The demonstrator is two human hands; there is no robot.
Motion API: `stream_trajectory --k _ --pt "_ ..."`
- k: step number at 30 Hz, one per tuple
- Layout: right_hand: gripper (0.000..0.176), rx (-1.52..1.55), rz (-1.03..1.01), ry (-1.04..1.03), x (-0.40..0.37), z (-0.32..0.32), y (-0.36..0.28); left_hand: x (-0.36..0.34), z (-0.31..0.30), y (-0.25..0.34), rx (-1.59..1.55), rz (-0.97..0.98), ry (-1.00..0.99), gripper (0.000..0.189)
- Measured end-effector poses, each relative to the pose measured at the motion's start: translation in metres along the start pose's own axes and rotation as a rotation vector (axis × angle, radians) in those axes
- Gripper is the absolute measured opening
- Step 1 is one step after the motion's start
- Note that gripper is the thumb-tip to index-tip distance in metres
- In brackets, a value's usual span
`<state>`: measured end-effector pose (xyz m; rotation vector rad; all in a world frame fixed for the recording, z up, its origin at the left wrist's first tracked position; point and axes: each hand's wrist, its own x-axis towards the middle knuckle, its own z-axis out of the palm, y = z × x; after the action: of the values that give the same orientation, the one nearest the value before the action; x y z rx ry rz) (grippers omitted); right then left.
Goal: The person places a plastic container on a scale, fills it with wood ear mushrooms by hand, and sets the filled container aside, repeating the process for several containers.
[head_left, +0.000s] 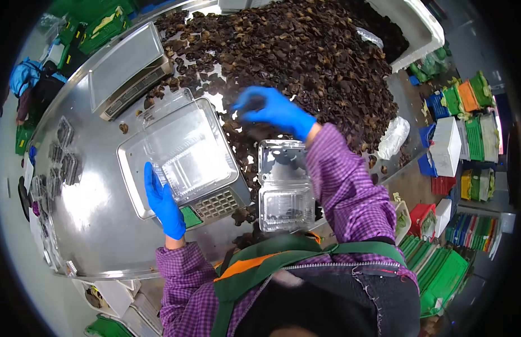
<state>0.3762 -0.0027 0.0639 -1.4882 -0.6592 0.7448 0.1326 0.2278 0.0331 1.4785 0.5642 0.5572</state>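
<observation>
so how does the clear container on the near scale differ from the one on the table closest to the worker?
Support: the weighed container is on the near scale; the lower container lies beside that scale.
Pose: the weighed container is skewed; the lower container sits roughly square to the worker.
Contact: the left hand is at the weighed container's edge; neither hand is on the lower container.
Shared: clear, ribbed plastic.

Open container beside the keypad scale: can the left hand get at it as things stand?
Probably yes: the left hand looks empty, and mainly the scale's keypad lies between it and the open container.
</observation>
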Motion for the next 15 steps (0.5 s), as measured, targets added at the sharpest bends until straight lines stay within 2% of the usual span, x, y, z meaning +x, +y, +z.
stream_trajectory --k 1,3,5,8,9,10,12,13,14,15 --pt "0.024 0.071 0.009 -0.043 0.005 0.029 -0.011 -0.001 0.005 0.006 -0.008 0.029 0.022 0.062" --pt "0.026 0.024 -0.134 -0.084 0.023 0.086 -0.009 -0.002 0.009 0.01 -0.011 0.062 0.039 0.062" --pt "0.036 -0.212 -0.226 0.133 0.036 0.148 0.001 -0.003 0.009 0.008 -0.035 0.104 0.104 0.061" --pt "0.073 -0.749 -0.362 0.226 0.039 0.192 0.022 0.0 0.006 0.003 -0.055 0.084 0.135 0.06" --pt "0.084 -0.782 -0.348 0.119 0.035 0.189 0.017 0.002 0.001 -0.003 -0.071 0.066 0.128 0.058" --pt "0.084 -0.778 -0.346 0.111 0.03 0.178 0.012 0.003 -0.003 -0.005 -0.068 0.061 0.135 0.058" --pt "0.075 -0.488 -0.32 0.068 0.017 0.138 0.002 0.004 -0.009 -0.012 -0.057 0.031 0.126 0.053" --pt "0.064 -0.362 -0.111 0.076 0.011 0.109 -0.01 0.003 -0.013 -0.016 -0.027 0.045 0.112 0.046" --pt "0.058 -0.362 -0.159 0.326 0.01 0.079 0.018 0.002 -0.016 -0.016 -0.016 0.039 0.151 0.046" --pt "0.061 -0.553 -0.203 0.389 0.008 0.042 0.026 0.003 -0.015 -0.014 0.046 0.043 0.135 0.044"
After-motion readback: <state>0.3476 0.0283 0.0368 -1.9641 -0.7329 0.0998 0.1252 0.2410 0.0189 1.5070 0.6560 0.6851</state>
